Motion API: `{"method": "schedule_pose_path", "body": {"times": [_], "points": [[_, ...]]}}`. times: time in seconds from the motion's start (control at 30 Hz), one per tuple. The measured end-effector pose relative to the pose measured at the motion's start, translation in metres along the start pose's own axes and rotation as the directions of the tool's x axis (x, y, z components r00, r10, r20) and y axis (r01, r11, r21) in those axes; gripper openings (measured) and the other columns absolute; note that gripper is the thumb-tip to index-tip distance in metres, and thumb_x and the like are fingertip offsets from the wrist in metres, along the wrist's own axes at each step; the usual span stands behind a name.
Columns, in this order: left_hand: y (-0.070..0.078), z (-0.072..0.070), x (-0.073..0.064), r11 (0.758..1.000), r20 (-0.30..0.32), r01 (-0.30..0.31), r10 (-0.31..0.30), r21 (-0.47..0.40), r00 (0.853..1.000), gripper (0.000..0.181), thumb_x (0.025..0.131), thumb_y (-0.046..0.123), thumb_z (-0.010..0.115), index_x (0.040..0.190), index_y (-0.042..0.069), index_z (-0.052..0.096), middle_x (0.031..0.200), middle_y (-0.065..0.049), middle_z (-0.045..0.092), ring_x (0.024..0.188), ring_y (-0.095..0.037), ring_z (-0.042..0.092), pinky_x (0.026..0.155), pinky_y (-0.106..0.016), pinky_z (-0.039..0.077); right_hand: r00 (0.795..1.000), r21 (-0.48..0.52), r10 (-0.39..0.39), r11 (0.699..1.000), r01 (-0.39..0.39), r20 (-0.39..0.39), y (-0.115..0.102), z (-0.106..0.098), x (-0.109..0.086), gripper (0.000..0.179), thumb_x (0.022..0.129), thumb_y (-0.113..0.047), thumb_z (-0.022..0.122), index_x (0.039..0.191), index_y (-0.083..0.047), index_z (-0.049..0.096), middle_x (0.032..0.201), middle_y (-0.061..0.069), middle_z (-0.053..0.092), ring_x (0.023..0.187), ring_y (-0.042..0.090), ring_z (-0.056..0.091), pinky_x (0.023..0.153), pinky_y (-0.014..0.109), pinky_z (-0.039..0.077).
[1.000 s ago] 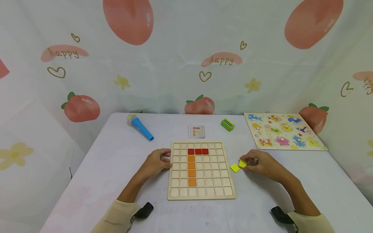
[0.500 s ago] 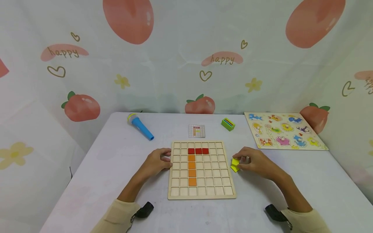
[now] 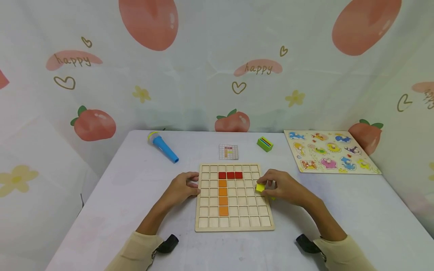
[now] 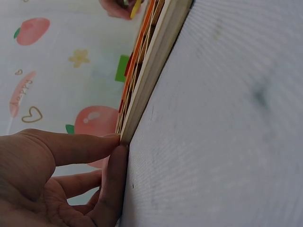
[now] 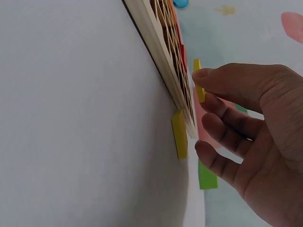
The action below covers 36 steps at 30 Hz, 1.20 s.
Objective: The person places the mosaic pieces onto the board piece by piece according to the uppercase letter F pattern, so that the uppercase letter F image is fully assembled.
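Note:
A wooden grid board (image 3: 234, 224) lies on the table, with three red tiles (image 3: 230, 175) in one row and a column of several orange tiles (image 3: 223, 191). At its left edge, my left hand (image 3: 181, 190) holds the board, thumb and index finger meeting at the rim in the left wrist view. My right hand (image 3: 283, 186) pinches a yellow square tile (image 3: 260, 188) between thumb and fingers, raised over the board's right side. A second yellow tile (image 5: 179, 135) lies on the table against the right edge, mostly hidden by the right hand in the head view.
Behind the board lies a small pattern card (image 3: 228, 152). A green block with coloured stripes (image 3: 265, 144) stands to its right. A blue toy microphone (image 3: 164, 148) is at the back left, an animal puzzle board (image 3: 330, 152) at the back right.
My right hand has moved left with the yellow tile, passing over the other yellow tile to the board's right side. My left hand has stayed at the left edge.

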<state>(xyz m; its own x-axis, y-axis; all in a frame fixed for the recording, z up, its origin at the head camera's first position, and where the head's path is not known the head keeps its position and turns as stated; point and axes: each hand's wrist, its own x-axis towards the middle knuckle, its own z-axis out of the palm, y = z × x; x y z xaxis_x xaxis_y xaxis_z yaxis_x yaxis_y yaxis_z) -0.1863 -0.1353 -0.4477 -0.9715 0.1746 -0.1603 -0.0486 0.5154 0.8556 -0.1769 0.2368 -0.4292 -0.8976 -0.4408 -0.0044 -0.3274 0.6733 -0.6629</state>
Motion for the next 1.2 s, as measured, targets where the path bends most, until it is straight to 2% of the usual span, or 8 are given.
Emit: {"method": "schedule_pose_path", "body": {"times": [0.27,0.57,0.77,1.2], "points": [[-0.001,0.0,0.001,1.0,-0.002,-0.008,0.008,-0.017,1.0,0.063,0.085,0.001,0.077,0.145,-0.004,0.059,0.132,-0.014,0.067,0.11,-0.023,0.069,0.084,-0.031,0.061,0.998,-0.006,-0.043,0.999,0.043,0.046,-0.011,0.012,0.011,0.03,0.091,-0.015,0.082,0.12,-0.009,0.077,0.103,-0.006,0.067,0.092,0.017,0.059,0.077,0.024,0.05],[-0.001,0.001,0.001,1.0,0.001,0.001,-0.001,-0.024,1.0,0.063,0.086,0.001,0.077,0.145,-0.004,0.059,0.131,-0.014,0.066,0.109,-0.022,0.069,0.084,-0.031,0.062,0.997,-0.005,-0.026,1.0,0.026,0.08,-0.026,0.025,0.023,0.029,0.092,-0.016,0.08,0.121,-0.011,0.079,0.106,-0.007,0.067,0.095,0.015,0.059,0.08,0.025,0.052],[0.0,0.001,0.0,1.0,-0.004,-0.001,0.001,-0.01,1.0,0.062,0.086,0.001,0.077,0.145,-0.004,0.059,0.131,-0.014,0.066,0.109,-0.022,0.069,0.085,-0.032,0.062,0.992,-0.059,-0.086,0.994,0.092,0.094,-0.036,0.032,0.03,0.026,0.094,-0.015,0.078,0.119,-0.012,0.08,0.109,-0.008,0.069,0.101,0.014,0.059,0.088,0.03,0.054],[-0.001,0.001,0.0,1.0,-0.008,-0.019,0.019,0.004,1.0,0.062,0.086,0.002,0.079,0.145,-0.004,0.059,0.131,-0.014,0.067,0.108,-0.022,0.07,0.085,-0.032,0.062,0.985,-0.121,-0.136,0.981,0.149,0.11,-0.048,0.043,0.04,0.025,0.092,-0.013,0.078,0.116,-0.013,0.081,0.105,-0.008,0.067,0.095,0.011,0.056,0.085,0.029,0.051]]}}
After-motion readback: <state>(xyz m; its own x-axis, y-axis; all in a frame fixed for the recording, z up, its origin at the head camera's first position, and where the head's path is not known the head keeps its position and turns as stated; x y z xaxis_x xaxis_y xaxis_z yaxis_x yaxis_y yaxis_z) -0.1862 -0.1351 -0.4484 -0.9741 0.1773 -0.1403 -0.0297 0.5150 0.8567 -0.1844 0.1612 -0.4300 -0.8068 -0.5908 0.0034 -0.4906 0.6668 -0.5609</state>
